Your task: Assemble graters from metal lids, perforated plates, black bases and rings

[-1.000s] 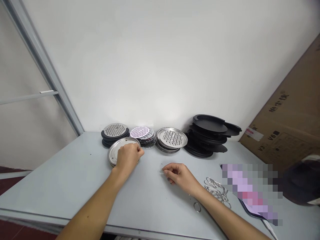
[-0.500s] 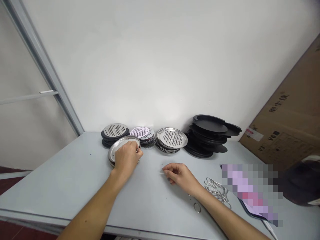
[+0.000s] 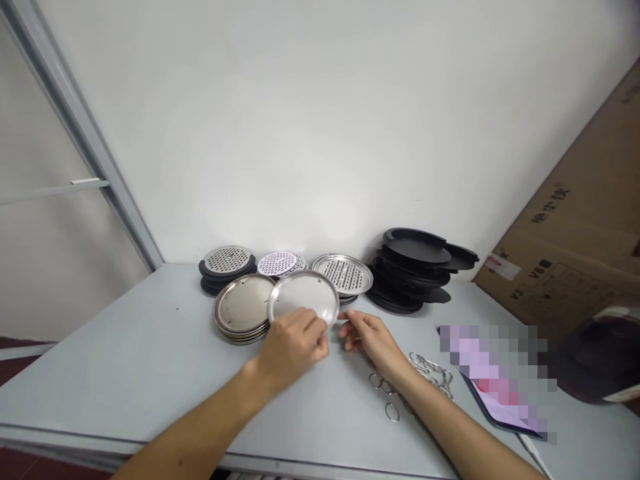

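My left hand is closed on the near edge of a round, shallow metal plate, lifted and tilted with its smooth face toward me. Just left of it, a stack of similar metal plates sits on the table. My right hand is at the held plate's right rim, fingers loosely curled and apart, the index finger at or very near the edge. I cannot tell whether it touches. Beside my right wrist lie several small metal rings and a cluster of bent wire loops.
Along the wall stand black-rimmed perforated discs, pale perforated discs, metal plates with slotted grater-like discs and piled black round trays. To the right are a phone with a cable, a dark round object and a cardboard box.
My left hand has lifted the top plate off the left stack and carried it right. My right hand has moved slightly up and right, its fingers loosening beside the plate's rim.
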### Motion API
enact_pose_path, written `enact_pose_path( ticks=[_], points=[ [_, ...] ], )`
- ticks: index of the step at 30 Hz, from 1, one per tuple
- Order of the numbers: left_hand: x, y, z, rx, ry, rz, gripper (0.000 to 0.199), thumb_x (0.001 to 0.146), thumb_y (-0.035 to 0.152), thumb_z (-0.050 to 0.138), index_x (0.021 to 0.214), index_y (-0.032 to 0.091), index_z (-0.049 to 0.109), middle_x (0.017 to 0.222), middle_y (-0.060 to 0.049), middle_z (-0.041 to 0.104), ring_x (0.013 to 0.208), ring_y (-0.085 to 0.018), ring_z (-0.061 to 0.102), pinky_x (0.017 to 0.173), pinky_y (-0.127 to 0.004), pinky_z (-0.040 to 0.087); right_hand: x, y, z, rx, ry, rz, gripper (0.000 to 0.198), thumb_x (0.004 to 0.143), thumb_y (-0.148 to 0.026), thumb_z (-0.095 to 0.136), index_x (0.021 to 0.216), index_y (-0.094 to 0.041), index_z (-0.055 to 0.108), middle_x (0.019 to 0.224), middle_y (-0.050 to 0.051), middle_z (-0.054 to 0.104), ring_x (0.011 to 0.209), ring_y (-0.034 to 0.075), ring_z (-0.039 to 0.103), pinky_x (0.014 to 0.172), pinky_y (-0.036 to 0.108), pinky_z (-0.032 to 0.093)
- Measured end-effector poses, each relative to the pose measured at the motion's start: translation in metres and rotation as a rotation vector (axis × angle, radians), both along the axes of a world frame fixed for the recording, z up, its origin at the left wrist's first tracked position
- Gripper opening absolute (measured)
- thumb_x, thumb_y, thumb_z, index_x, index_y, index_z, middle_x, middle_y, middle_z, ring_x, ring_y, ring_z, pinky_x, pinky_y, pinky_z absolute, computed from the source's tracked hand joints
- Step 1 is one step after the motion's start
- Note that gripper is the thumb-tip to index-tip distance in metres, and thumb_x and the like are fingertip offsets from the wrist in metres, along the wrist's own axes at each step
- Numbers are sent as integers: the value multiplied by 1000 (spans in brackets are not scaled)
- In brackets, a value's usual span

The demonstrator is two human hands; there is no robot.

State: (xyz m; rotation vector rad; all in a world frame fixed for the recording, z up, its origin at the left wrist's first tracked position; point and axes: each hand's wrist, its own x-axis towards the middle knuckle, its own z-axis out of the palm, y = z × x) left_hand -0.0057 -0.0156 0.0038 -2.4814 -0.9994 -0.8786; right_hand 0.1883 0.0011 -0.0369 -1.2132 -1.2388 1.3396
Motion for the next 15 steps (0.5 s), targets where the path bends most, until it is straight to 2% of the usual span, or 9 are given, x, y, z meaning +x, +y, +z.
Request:
enact_pose_path(
  ticks=[3,6,9,11,15],
  points=[
    [11,-8,-12,48,78,-238,13,75,9,51,66,18,53,64,-1,53,61,-14,49,54,-28,36,6,3,3,-58,88,-69,50,81,-63,54,81,-14,65,64,3,62,57,16,56,51,27,46],
    [17,-12,-24,42,141,-361,13,73,8,51,64,17,52,63,-1,51,60,-14,46,51,-28,34,12,5,5,-72,102,-120,52,81,-64,54,85,-13,68,73,6,68,68,19,60,61,29,48],
    [19,-14,-34,-11,199,-410,10,72,12,52,65,18,51,63,-1,50,58,-14,45,48,-29,32,14,7,4,-43,36,-84,52,78,-61,58,92,-12,70,79,8,70,73,21,62,64,29,47],
    [18,-14,-37,-73,240,-414,7,71,14,54,66,19,50,64,0,51,57,-14,45,47,-29,31,14,9,1,26,-57,-52,47,76,-55,63,94,-12,71,81,7,71,76,21,62,67,29,47],
    [14,-15,-32,-265,274,-402,9,68,19,57,66,20,48,66,1,53,55,-13,45,47,-29,29,14,13,-5,199,-294,-9,34,80,-43,59,93,-15,75,86,7,73,85,24,63,76,32,47]
  ],
)
